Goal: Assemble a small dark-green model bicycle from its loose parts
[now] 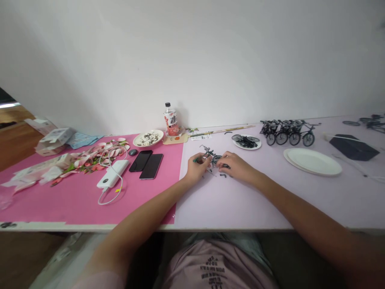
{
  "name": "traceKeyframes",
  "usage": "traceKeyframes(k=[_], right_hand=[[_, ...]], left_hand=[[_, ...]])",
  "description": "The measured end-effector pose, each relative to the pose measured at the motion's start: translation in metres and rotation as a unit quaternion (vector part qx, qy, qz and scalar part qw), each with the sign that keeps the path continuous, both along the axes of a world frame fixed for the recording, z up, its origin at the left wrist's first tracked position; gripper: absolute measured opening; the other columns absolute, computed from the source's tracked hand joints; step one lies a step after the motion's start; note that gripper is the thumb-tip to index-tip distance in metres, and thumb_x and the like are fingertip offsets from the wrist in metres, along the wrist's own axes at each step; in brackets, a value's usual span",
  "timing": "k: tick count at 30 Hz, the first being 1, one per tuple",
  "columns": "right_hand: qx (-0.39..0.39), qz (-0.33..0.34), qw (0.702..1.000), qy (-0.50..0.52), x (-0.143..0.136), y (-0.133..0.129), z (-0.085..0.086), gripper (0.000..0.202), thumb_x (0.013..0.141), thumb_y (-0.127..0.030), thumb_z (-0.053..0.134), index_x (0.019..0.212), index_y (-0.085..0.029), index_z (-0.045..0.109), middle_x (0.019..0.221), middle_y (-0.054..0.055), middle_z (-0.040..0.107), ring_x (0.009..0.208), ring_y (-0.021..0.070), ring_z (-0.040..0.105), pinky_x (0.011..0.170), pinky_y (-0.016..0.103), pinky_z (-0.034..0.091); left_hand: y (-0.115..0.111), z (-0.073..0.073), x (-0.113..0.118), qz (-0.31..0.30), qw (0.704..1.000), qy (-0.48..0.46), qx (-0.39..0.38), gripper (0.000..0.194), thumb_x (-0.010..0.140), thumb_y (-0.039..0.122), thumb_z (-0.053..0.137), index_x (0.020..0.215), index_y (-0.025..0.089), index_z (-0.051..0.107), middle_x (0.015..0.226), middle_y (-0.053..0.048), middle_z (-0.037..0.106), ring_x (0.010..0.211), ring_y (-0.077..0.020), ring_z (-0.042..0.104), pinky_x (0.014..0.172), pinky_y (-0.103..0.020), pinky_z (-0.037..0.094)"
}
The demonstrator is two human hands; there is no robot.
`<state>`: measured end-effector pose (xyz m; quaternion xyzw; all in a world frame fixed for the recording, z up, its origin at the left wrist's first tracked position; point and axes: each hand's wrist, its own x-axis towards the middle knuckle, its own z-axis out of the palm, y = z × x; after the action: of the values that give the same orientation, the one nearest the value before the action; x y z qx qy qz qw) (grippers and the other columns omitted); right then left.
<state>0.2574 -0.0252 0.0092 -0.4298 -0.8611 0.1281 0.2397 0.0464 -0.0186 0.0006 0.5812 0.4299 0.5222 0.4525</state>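
My left hand [197, 166] is closed on a small dark model bicycle [208, 151], its handlebar sticking up past the fingers. From the other side my right hand [235, 166] meets the same bicycle, its fingers curled around the wheel end. Much of the frame is hidden behind my fingers. Small dark parts [223, 175] lie on the pale tabletop just below the hands. Behind them, a white plate [256, 147] holds loose black wheels and other parts. Several finished-looking model bicycles [288, 132] stand in a row at the back right.
To the right lie stacked white plates [313, 161] and a dark block [353, 147]. On the pink left side are two phones [151, 166], a white power strip [113, 174] with a cable, artificial flowers [90, 159], a plate of small pieces [148, 139] and a bottle [171, 121].
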Motion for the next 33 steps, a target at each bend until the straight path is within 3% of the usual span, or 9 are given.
traceKeyframes(k=[5,9,16,22,26,28,33], right_hand=[[0.047,0.03,0.998,-0.029,-0.002,0.0,0.001,0.019,0.092,-0.011,0.069,0.098,-0.023,0.083,0.097,0.009,0.066,0.096,0.0241,0.063,0.087,0.035,0.049],[0.057,0.045,0.997,-0.038,-0.01,-0.009,0.009,0.023,0.096,-0.007,0.06,0.085,-0.021,0.074,0.085,0.007,0.066,0.092,0.0241,0.059,0.08,0.032,0.045],[0.027,0.003,0.999,-0.032,-0.015,-0.016,0.011,0.016,0.095,-0.007,0.059,0.088,-0.021,0.062,0.091,0.006,0.062,0.087,0.0223,0.06,0.078,0.031,0.046],[-0.006,-0.006,0.993,0.12,-0.012,-0.013,0.004,0.005,0.094,-0.02,0.059,0.095,-0.024,0.06,0.102,0.006,0.065,0.1,0.0235,0.065,0.09,0.038,0.053],[0.011,-0.05,0.973,0.226,-0.01,-0.009,0.002,0.009,0.097,-0.035,0.062,0.099,-0.027,0.058,0.1,0.004,0.068,0.096,0.0245,0.066,0.089,0.042,0.056],[0.03,-0.071,0.956,0.285,-0.008,-0.005,0.0,0.018,0.097,-0.043,0.064,0.102,-0.027,0.058,0.103,0.005,0.068,0.095,0.0244,0.066,0.087,0.042,0.057],[0.024,-0.107,0.91,0.4,-0.007,0.003,-0.007,0.04,0.089,-0.054,0.075,0.11,-0.026,0.055,0.101,0.004,0.067,0.096,0.0229,0.069,0.093,0.043,0.057]], left_hand=[[0.004,-0.003,0.001,-0.005,0.999,0.016,0.03,0.045,0.078,0.06,0.08,0.078,0.017,0.065,0.056,0.002,0.062,0.043,-0.0089,0.048,0.046,-0.023,0.037],[0.005,-0.004,0.001,-0.009,0.999,0.021,0.038,0.045,0.079,0.059,0.08,0.074,0.018,0.064,0.055,0.003,0.06,0.045,-0.0092,0.048,0.048,-0.023,0.037],[0.003,-0.004,-0.001,-0.001,0.997,0.054,0.063,0.038,0.083,0.051,0.078,0.071,0.018,0.064,0.058,0.003,0.056,0.052,-0.0098,0.05,0.052,-0.023,0.039],[0.0,-0.002,0.001,0.054,0.996,0.016,0.073,0.034,0.078,0.047,0.083,0.084,0.018,0.068,0.088,-0.003,0.068,0.055,-0.0087,0.057,0.05,-0.023,0.044],[-0.001,0.004,0.0,0.016,1.0,0.007,0.017,0.038,0.078,0.051,0.084,0.082,0.016,0.069,0.076,-0.001,0.067,0.048,-0.0093,0.057,0.046,-0.024,0.042],[0.0,0.009,-0.002,-0.006,1.0,0.005,0.011,0.042,0.075,0.051,0.088,0.084,0.015,0.07,0.082,-0.002,0.07,0.047,-0.0086,0.058,0.046,-0.023,0.043],[0.006,0.024,-0.011,-0.088,0.995,-0.022,-0.035,0.065,0.06,0.048,0.1,0.105,0.014,0.067,0.081,-0.002,0.075,0.045,-0.0103,0.063,0.047,-0.022,0.046]])
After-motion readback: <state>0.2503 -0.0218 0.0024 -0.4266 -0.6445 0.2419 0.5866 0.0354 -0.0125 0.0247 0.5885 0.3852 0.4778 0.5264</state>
